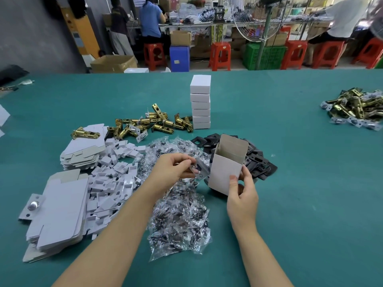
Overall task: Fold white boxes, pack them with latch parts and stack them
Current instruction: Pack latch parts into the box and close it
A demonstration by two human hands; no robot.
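On a green table in a busy workroom, six shut white boxes are stacked, while one open white box is held by the right hand and a small clear bag is pinched by the left hand.

An open-topped white box, tilted, is held by the right hand, a small plastic-wrapped latch part pinched in the left hand just beside it, six closed boxes stacked beyond.
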